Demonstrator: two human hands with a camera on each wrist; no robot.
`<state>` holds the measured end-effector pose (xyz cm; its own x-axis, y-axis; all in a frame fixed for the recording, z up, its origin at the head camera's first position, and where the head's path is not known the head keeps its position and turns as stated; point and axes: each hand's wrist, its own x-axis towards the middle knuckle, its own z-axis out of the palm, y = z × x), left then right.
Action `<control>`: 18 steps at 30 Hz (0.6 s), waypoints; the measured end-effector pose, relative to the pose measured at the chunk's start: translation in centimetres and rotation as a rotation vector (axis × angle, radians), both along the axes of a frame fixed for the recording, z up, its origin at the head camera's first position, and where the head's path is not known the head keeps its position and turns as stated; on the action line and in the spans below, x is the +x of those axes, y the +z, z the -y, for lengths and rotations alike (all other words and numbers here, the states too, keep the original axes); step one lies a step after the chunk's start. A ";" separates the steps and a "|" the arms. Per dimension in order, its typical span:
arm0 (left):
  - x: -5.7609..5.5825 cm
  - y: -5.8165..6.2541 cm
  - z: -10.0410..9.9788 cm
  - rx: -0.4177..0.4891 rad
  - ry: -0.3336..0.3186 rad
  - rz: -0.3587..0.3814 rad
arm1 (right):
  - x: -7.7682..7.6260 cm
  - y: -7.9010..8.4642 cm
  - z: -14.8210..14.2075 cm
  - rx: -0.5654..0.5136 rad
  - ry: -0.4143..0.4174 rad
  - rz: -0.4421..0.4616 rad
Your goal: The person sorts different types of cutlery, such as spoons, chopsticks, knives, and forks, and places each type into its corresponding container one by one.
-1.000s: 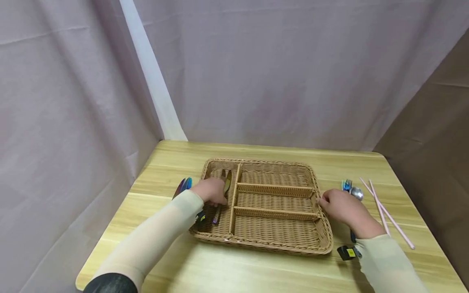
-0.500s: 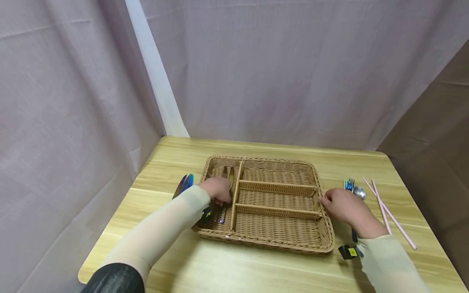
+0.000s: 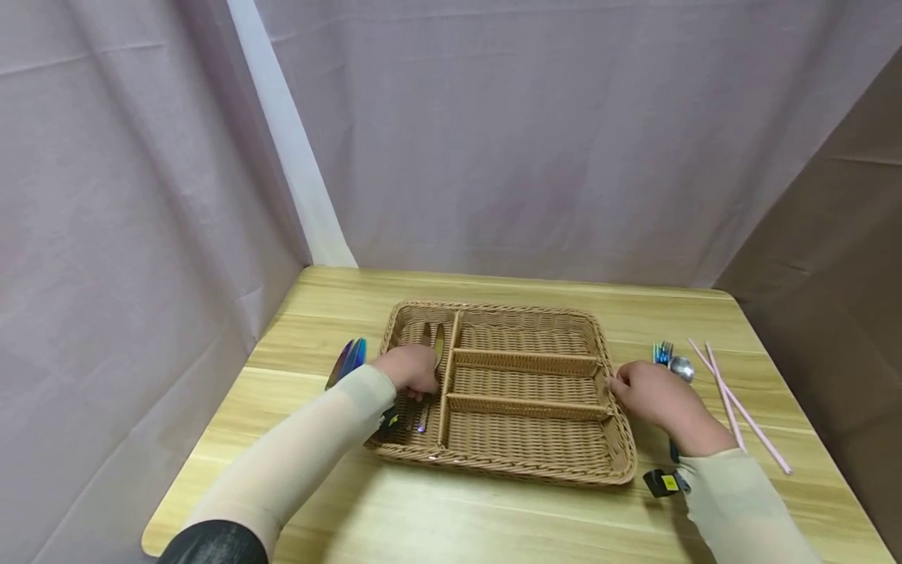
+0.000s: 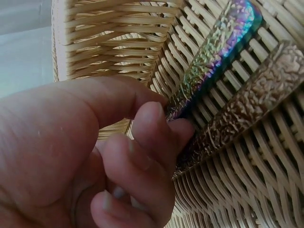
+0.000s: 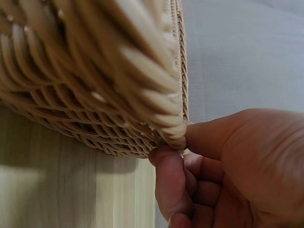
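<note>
A wicker cutlery basket (image 3: pixel 535 472) with divided compartments stands on the wooden table. Inside its long left compartment, my left hand (image 3: pixel 412 368) pinches a rainbow-coloured table knife (image 4: pixel 211 59) by its textured handle, thumb on one side and fingertips on the other. Beside that knife lies a second, bronze-looking knife (image 4: pixel 256 102); the fingers hide part of both. At the basket's right end, my right hand (image 3: pixel 655 395) grips the woven rim (image 5: pixel 166 111) between thumb and index finger, the other fingers curled below.
Left of the basket, shiny rainbow knives (image 3: pixel 352 360) lie partly behind the left sleeve. On the right are a blue fork (image 3: pixel 662 352), a silver spoon (image 3: pixel 681 368) and two crossed pink chopsticks (image 3: pixel 750 427). Grey curtains (image 3: pixel 493 157) hang behind the table (image 3: pixel 451 517).
The left hand shifts slightly within the left compartment, its fingers lower round the knife handle. The right hand keeps its hold on the rim. The whole view sways a little.
</note>
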<state>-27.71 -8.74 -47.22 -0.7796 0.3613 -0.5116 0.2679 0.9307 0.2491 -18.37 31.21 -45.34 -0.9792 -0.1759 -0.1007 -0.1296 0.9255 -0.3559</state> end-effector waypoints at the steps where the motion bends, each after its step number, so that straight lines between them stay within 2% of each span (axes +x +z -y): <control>1: 0.1 0.0 0.0 -0.001 0.003 -0.002 | 0.0 0.0 0.0 0.000 0.000 -0.003; 12: -0.1 -0.4 0.0 -0.009 -0.024 -0.002 | 0.2 0.2 0.1 -0.007 0.001 -0.014; 18: -0.1 -0.7 0.0 -0.014 -0.038 -0.033 | 0.2 0.2 0.1 -0.013 -0.007 -0.008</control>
